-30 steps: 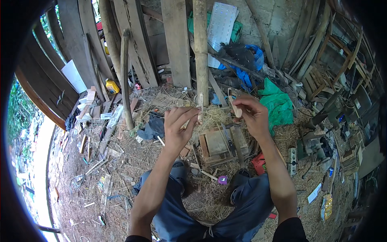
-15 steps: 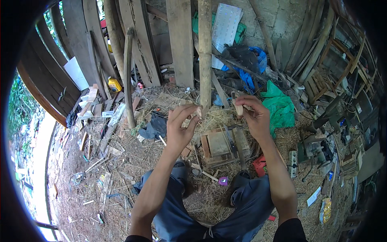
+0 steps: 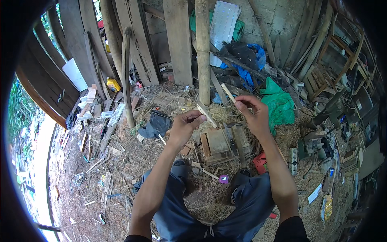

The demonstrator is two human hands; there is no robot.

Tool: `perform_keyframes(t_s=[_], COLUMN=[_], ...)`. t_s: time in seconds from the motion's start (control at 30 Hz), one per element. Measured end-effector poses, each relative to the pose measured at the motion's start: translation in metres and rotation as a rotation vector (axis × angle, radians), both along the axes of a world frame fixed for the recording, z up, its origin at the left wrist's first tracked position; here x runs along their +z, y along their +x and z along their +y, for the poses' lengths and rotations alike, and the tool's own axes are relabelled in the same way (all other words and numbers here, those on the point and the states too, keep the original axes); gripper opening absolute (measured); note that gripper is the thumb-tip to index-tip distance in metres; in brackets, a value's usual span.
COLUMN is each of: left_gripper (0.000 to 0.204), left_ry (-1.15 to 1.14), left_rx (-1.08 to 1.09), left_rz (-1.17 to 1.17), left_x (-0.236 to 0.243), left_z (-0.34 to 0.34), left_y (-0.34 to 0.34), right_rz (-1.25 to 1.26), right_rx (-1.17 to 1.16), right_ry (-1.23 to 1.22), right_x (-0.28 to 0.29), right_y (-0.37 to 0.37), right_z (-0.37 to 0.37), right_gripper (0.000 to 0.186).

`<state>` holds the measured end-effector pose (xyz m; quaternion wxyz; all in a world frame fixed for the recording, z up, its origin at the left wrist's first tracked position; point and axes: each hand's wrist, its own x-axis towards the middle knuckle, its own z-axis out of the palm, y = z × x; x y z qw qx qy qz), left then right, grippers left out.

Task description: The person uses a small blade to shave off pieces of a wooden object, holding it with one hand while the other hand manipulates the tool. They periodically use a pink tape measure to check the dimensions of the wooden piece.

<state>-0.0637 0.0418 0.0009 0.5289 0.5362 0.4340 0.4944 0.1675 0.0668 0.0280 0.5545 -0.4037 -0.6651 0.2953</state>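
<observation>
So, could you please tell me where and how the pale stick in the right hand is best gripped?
Probably by the free upper end of the pale stick, approached from the left: it is slim and straight, slanting up and left out of the right hand, whose fingers pinch its lower end, leaving the rest bare.

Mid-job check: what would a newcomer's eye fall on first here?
Probably the hands at mid-view: the left hand holds a pale wooden piece, and the right hand holds a pale stick, the two apart. Next, the crumpled green sheet just right of the right hand, then the yellow jug to the left, near the upright boards.
</observation>
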Motion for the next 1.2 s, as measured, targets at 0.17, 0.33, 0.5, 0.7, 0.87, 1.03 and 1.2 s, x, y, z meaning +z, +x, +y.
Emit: perform_keyframes(t_s=[0.17,0.33,0.5,0.7,0.87,1.03,1.2], left_gripper=[0.017,0.017,0.018,0.02,0.02,0.02,0.019], left_ry=[-0.137,-0.234,-0.257,-0.215,-0.197,-0.202,-0.169], left_rx=[-0.019,-0.028,-0.029,-0.111,-0.113,-0.107,-0.11], left_rz=[0.014,0.009,0.044,0.144,0.141,0.122,0.125], left_x=[-0.004,-0.005,0.002,-0.006,-0.009,-0.016,-0.021], left_z=[-0.003,-0.007,-0.01,-0.006,-0.005,-0.003,-0.003], left_y=[0.004,0.015,0.021,0.018,0.018,0.016,0.015], right_rz=[-0.028,0.021,-0.061,-0.105,-0.118,-0.095,-0.052], right_rx=[-0.041,0.022,-0.015,-0.092,-0.139,-0.139,-0.108], right_ry=[-0.047,-0.117,-0.13,-0.049,-0.029,-0.077,-0.059], right_x=[-0.006,-0.016,-0.017,-0.023,-0.023,-0.015,-0.013], right_y=[0.003,0.008,0.017,0.025,0.024,0.02,0.016], right_z=[0.007,0.013,0.016,0.023,0.023,0.017,0.015], right_gripper=[0.015,0.016,0.016,0.015,0.015,0.015,0.015])
